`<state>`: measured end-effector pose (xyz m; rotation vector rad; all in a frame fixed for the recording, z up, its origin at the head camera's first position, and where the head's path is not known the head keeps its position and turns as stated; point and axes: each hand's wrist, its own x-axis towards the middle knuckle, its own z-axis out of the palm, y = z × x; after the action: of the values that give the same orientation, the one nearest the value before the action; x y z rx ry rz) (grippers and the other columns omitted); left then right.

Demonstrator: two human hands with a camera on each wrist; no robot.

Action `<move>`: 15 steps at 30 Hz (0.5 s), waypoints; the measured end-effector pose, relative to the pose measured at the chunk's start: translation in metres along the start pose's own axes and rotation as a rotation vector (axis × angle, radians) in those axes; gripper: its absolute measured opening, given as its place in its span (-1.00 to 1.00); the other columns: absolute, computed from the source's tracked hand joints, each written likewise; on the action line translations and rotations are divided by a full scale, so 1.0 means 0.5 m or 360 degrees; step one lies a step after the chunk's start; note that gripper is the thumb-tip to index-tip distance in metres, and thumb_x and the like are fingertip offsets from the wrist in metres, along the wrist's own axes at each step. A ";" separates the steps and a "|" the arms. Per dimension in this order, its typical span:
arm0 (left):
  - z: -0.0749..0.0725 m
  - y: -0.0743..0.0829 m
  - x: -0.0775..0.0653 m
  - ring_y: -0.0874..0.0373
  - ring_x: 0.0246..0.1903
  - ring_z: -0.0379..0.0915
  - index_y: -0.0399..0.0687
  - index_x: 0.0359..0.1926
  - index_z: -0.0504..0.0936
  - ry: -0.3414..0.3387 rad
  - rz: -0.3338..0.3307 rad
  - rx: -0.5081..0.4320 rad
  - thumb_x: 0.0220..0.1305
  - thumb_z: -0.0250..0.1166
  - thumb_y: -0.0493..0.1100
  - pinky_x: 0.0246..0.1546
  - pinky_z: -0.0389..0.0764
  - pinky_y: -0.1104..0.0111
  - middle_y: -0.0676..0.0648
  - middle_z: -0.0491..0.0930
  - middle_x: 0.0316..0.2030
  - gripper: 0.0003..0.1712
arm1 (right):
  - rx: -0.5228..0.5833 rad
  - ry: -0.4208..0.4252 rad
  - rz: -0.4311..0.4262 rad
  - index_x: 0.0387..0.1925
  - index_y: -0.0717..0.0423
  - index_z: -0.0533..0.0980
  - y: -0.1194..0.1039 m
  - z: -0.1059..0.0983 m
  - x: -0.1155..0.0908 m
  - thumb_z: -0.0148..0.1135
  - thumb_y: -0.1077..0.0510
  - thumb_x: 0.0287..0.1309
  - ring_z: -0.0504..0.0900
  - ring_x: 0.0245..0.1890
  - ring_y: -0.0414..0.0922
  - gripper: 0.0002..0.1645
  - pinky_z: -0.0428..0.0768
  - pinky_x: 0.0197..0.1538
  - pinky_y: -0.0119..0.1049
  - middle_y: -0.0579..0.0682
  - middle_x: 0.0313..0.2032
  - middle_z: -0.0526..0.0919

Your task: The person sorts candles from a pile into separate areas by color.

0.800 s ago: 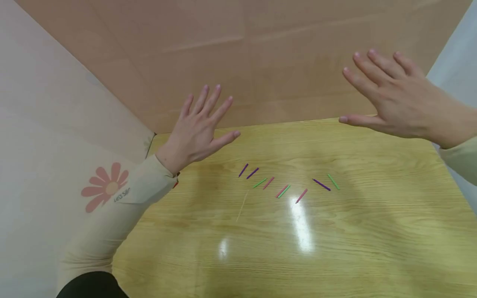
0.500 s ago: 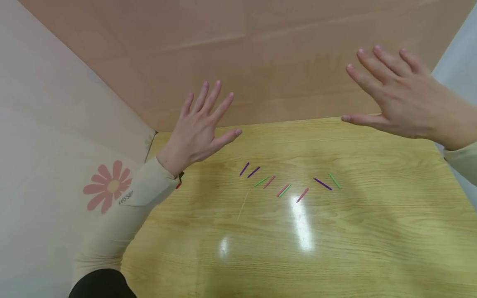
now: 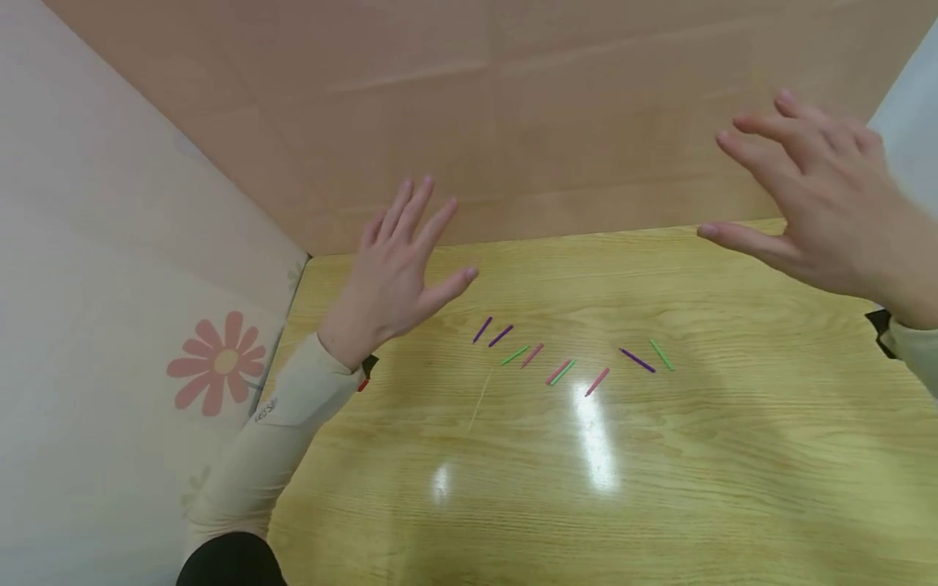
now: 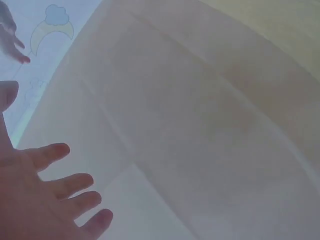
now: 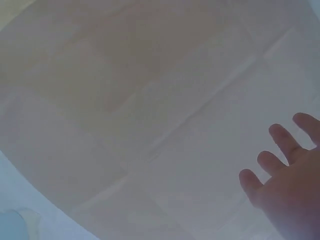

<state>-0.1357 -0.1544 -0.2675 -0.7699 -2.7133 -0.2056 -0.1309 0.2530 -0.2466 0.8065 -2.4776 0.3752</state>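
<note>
My left hand (image 3: 392, 273) is raised above the back left of the table, fingers stretched and thumb apart, holding nothing. At the upper right my right hand (image 3: 828, 195) hangs in the air, its fingers spread and slightly bent, with nothing in its grasp. Between and below the hands, short thin sticks lie scattered on the wood: two purple sticks (image 3: 491, 332), a green stick (image 3: 515, 356), a pink stick (image 3: 532, 356), a touching pink and green pair (image 3: 561, 373), another pink stick (image 3: 597, 382), another purple stick (image 3: 637, 360) and another green stick (image 3: 662, 355).
The wooden table (image 3: 513, 521) meets a tan sheet (image 3: 513, 122) at the back. A white panel with a pink flower (image 3: 223, 362) stands at the left. One thin pale line (image 3: 479, 399) shows on the tabletop. Something black (image 3: 233, 561) intrudes at the bottom left.
My right hand has shifted right and its fingers have bent a little. The left hand has lowered slightly and its fingers have drawn closer together. The sticks lie as before.
</note>
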 end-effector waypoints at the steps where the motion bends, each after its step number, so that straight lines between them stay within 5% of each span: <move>1: 0.007 0.000 -0.005 -0.12 0.47 -0.06 0.12 0.45 0.19 0.0040 -0.0004 -0.0023 0.26 0.04 0.39 0.26 0.20 -0.08 -0.16 0.05 0.48 -0.15 | 0.0020 0.0060 -0.0006 0.24 0.25 0.35 -0.002 0.004 -0.006 -0.30 -0.68 0.08 0.10 0.42 0.26 0.19 0.06 0.24 0.37 0.32 0.22 0.36; 4: 0.036 -0.003 -0.020 -0.16 0.18 0.30 -0.03 0.32 0.38 0.0161 0.0002 -0.0080 0.22 0.21 0.26 0.02 0.38 0.00 -0.22 0.35 0.24 -0.24 | 0.0104 0.0250 -0.0014 0.07 0.33 0.44 -0.002 0.021 -0.022 -0.17 -0.60 0.14 0.28 0.20 0.33 0.07 0.11 0.22 0.19 0.39 0.05 0.42; 6: 0.060 -0.006 -0.030 -0.11 -0.07 0.37 -0.12 0.18 0.48 0.0221 -0.0010 -0.0139 0.19 0.29 0.15 -0.12 0.40 0.09 -0.21 0.45 0.01 -0.36 | 0.0180 0.0352 0.0003 -0.03 0.39 0.47 -0.001 0.034 -0.034 -0.09 -0.55 0.16 0.30 0.03 0.37 0.03 0.04 0.23 -0.04 0.43 -0.04 0.42; 8: 0.087 -0.009 -0.041 -0.08 -0.20 0.34 -0.17 0.05 0.56 0.0240 -0.0056 -0.0231 0.20 0.33 0.06 -0.17 0.40 0.15 -0.19 0.46 -0.13 -0.49 | 0.0270 0.0430 0.0068 -0.09 0.42 0.49 0.001 0.048 -0.045 -0.01 -0.53 0.13 0.37 -0.05 0.14 0.01 -0.07 0.22 -0.24 0.16 -0.14 0.52; 11: 0.133 -0.009 -0.060 -0.06 -0.24 0.37 -0.18 -0.06 0.61 0.0198 -0.0192 -0.0458 0.24 0.31 -0.06 -0.21 0.41 0.22 -0.16 0.47 -0.22 -0.65 | 0.0405 0.0462 0.0199 -0.11 0.47 0.51 0.005 0.066 -0.064 0.08 -0.49 0.09 0.28 0.01 -0.29 0.01 -0.12 0.16 -0.36 -0.34 -0.11 0.40; 13: 0.166 -0.006 -0.071 -0.05 -0.25 0.40 -0.17 -0.08 0.62 0.0140 -0.0287 -0.0612 0.26 0.29 -0.09 -0.23 0.43 0.25 -0.17 0.50 -0.23 -0.71 | 0.0481 0.0452 0.0323 -0.10 0.46 0.52 0.004 0.079 -0.081 0.22 -0.32 0.10 0.12 0.03 -0.51 -0.16 -0.06 0.13 -0.42 -0.58 -0.06 0.22; 15: 0.198 0.002 -0.081 -0.02 -0.29 0.43 -0.16 -0.09 0.62 0.0068 -0.0377 -0.0766 0.27 0.28 -0.10 -0.28 0.45 0.28 -0.18 0.53 -0.25 -0.73 | 0.0558 0.0421 0.0445 -0.09 0.45 0.52 -0.001 0.093 -0.099 0.30 -0.06 0.11 0.15 0.00 -0.54 -0.39 0.02 0.07 -0.48 -0.61 -0.08 0.27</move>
<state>-0.1280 -0.1517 -0.3740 -0.5444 -2.7364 -0.9426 -0.1136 0.2574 -0.3120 0.4966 -2.3035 0.9719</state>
